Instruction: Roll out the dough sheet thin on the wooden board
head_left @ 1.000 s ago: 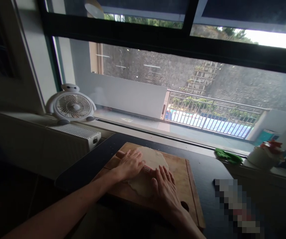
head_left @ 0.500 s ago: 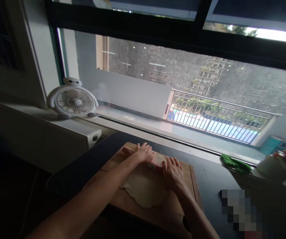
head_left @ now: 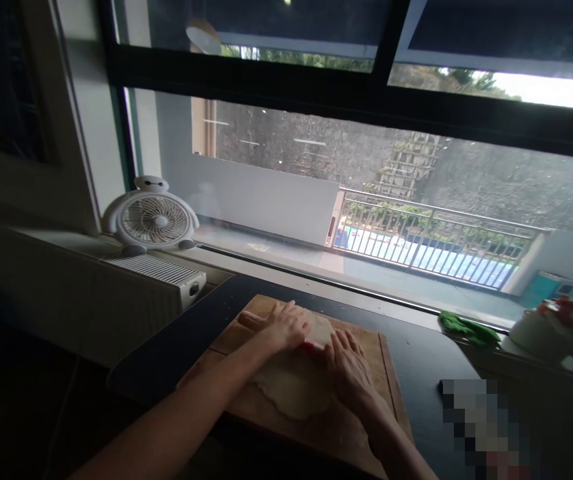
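Observation:
A wooden rolling pin (head_left: pixel 251 321) with a red part near its middle lies across a wide, thin sheet of dough (head_left: pixel 291 385). My left hand (head_left: pixel 286 327) rests over the pin, its fingers stretched across the top. Farther right, my right hand (head_left: pixel 349 360) lies on the pin's other side with fingers extended and slightly spread. Between the hands the red section shows; the right end of the pin is hidden under my right hand. Beneath the dough is a wooden board (head_left: pixel 384 373), and dough shows both beyond and on the near side of the pin.
The board sits on a dark table (head_left: pixel 426 357) by a large window. A white fan (head_left: pixel 159 220) stands on the left ledge beside a white vented unit (head_left: pixel 156 273). On the right sill lie a green cloth (head_left: pixel 469 330) and a white pot (head_left: pixel 536 337). A pixelated patch covers the lower right.
The rolling pin and both hands have come slightly nearer to me over the dough, baring more dough beyond the pin. The view has tilted up a little.

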Action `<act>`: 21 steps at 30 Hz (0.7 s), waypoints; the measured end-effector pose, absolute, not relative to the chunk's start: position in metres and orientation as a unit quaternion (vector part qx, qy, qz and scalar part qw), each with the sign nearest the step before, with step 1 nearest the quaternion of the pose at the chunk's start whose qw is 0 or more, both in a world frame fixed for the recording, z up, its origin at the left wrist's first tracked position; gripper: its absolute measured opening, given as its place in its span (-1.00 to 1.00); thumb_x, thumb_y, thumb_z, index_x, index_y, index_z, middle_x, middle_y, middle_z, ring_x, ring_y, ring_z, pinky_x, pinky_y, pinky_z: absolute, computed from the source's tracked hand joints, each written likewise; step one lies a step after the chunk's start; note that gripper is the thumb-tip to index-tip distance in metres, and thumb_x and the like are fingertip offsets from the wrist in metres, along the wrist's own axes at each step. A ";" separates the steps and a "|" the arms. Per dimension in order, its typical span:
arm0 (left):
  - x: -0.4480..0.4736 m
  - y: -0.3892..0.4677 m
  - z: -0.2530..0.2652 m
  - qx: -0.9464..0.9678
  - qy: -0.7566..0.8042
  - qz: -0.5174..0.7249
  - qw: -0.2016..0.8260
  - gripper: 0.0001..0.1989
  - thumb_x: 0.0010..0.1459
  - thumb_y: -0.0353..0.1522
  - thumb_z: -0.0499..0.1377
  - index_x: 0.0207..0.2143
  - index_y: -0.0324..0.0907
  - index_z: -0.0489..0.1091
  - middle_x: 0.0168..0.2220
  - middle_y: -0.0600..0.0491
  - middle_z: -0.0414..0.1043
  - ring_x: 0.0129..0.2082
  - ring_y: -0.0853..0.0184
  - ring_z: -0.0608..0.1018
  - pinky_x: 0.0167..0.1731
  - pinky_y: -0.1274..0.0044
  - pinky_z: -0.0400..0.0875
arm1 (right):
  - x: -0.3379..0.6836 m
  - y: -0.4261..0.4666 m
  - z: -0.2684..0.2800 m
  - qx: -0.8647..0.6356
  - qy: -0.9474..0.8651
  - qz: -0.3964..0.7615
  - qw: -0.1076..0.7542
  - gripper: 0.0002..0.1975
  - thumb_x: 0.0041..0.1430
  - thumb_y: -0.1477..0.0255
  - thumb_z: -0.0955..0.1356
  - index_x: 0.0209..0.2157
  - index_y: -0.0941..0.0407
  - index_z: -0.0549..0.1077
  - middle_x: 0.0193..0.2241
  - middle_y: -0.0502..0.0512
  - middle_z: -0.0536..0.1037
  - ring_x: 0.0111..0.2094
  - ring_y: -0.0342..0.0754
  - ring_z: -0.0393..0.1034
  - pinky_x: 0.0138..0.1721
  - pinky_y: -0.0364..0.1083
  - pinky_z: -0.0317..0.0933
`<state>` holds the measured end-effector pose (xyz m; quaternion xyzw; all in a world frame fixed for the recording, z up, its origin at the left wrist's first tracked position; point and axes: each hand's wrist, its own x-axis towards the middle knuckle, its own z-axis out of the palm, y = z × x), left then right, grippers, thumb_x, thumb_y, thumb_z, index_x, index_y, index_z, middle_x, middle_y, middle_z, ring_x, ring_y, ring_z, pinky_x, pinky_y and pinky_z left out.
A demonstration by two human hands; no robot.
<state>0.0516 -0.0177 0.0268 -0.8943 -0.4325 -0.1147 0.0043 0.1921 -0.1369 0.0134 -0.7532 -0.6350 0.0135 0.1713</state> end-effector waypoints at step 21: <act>0.008 -0.072 0.010 -0.912 -0.372 -0.169 0.025 -0.47 0.26 -0.16 -0.26 0.18 -0.11 0.14 0.22 0.03 0.12 0.26 0.20 0.02 0.21 0.20 -0.17 | 0.162 -0.217 0.001 -0.715 -0.684 -0.001 0.148 -0.42 0.29 0.23 -0.03 0.24 0.23 -0.01 0.27 0.08 -0.11 0.28 -0.05 -0.36 0.25 -0.01 -0.31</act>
